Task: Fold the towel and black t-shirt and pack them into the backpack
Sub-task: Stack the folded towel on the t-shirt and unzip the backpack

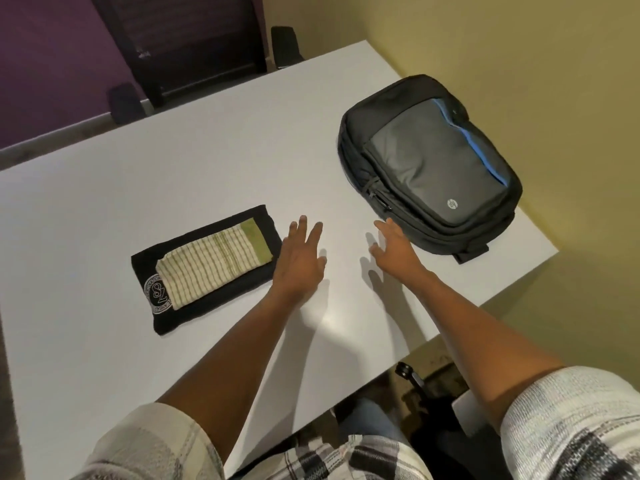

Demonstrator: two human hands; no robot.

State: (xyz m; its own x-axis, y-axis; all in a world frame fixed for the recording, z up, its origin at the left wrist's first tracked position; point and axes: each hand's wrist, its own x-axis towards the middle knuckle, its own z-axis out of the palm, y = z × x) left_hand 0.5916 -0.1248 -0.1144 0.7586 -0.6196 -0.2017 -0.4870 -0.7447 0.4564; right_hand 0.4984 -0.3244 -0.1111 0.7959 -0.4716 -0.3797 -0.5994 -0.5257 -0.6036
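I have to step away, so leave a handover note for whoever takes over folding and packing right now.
Left hand: open, fingers spread, holds nothing, beside the shirt.
Right hand: open, holds nothing, near the backpack.
Towel: folded, lying on the folded shirt on the table.
Backpack: flat on the table, apparently zipped.
Done: both folded and stacked.
Left: open the backpack, put both in.
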